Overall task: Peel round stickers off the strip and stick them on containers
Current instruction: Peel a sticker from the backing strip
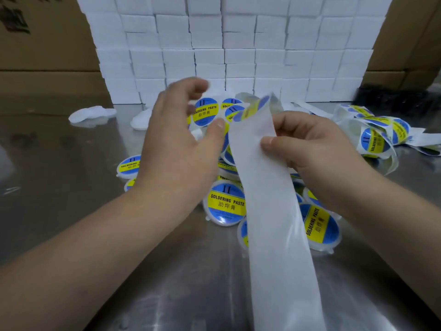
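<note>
Stainless-steel bench [59, 163] fills the head view. A wall of stacked white boxes [238, 44] stands along its far edge, with brown cartons [43, 56] on either side.

Labelled containers [226, 204], each carrying a blue-and-yellow "SOLDERING PASTE" label, lie heaped at the bench centre beneath both hands. Plain white pieces [93, 114] lie at the far left, apart from the heap.

Strip [269, 211]: a long white backing band running from the lower edge of the view up over the heap. At its upper end sits a round sticker [253, 108], blurred. A loose coil of more stickers [377, 137] lies on the bench to the right.

Right hand [315, 149]: thumb and fingers [269, 142] pinch the strip's right edge near its upper part.

Left hand [176, 139]: raised over the heap, fingers loosely curved and released, grasping nothing. Its thumb tip is just beside the strip's left edge; contact cannot be told.
</note>
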Motion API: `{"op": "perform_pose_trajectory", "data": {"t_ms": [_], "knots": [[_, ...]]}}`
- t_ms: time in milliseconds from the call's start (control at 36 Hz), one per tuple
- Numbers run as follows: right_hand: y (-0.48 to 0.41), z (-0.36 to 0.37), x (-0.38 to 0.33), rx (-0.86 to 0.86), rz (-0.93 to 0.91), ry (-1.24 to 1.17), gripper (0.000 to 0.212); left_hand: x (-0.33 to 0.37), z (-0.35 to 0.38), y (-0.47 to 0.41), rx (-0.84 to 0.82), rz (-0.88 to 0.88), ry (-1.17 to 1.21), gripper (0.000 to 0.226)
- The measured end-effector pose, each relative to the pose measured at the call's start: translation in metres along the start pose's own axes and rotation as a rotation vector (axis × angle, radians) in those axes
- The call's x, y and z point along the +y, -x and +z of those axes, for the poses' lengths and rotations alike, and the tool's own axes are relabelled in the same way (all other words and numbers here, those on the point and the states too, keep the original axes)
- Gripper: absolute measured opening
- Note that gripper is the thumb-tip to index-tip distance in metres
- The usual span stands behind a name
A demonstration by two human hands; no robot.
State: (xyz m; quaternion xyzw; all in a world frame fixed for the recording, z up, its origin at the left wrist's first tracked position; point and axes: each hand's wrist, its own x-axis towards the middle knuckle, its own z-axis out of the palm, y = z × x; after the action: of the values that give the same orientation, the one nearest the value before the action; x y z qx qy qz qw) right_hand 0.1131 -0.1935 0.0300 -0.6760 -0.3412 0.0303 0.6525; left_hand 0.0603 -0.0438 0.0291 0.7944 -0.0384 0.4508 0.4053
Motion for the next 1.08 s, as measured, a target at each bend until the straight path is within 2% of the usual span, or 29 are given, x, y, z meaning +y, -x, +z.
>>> {"op": "perform_pose_trajectory", "data": {"t_ms": [56,139,278,389,500,583,667,750,806,917,1000,1083], "knots": [[0.001,0.0,0.0,0.008,-0.008,0.083,0.02,0.003,-0.003,0.003,-0.073,0.215,-0.17,0.037],[0.004,0.004,0.001,-0.024,-0.047,0.22,0.019,0.005,-0.004,0.005,-0.211,0.361,-0.304,0.042],[0.005,0.005,0.003,-0.073,-0.064,0.362,0.015,0.006,-0.003,0.005,-0.384,0.312,-0.354,0.04],[0.006,0.004,0.003,-0.071,-0.066,0.398,0.014,0.002,-0.005,0.001,-0.341,0.342,-0.438,0.024],[0.006,0.004,0.002,-0.044,-0.078,0.395,0.01,0.001,-0.007,0.0,-0.29,0.312,-0.409,0.023],[0.007,0.004,0.002,-0.035,-0.096,0.402,0.015,0.001,-0.005,0.002,-0.253,0.284,-0.333,0.04],[0.006,0.004,-0.001,-0.034,-0.039,0.247,0.013,0.002,-0.004,0.001,-0.181,0.047,-0.166,0.055],[0.002,0.002,-0.003,-0.055,-0.004,0.015,0.024,-0.004,-0.001,-0.004,-0.155,-0.198,-0.133,0.045],[0.001,0.001,-0.003,-0.078,-0.007,-0.007,0.036,-0.007,0.001,-0.005,-0.218,-0.267,-0.096,0.039],[0.001,0.002,0.0,-0.173,0.04,-0.043,0.047,-0.005,0.004,0.0,-0.303,-0.261,0.07,0.023],[0.0,0.0,0.001,-0.15,0.05,-0.092,0.032,-0.006,0.004,0.001,-0.298,-0.205,0.066,0.026],[0.001,0.002,0.001,-0.104,0.026,-0.02,0.02,-0.007,0.005,0.002,-0.306,-0.172,0.018,0.03]]}}
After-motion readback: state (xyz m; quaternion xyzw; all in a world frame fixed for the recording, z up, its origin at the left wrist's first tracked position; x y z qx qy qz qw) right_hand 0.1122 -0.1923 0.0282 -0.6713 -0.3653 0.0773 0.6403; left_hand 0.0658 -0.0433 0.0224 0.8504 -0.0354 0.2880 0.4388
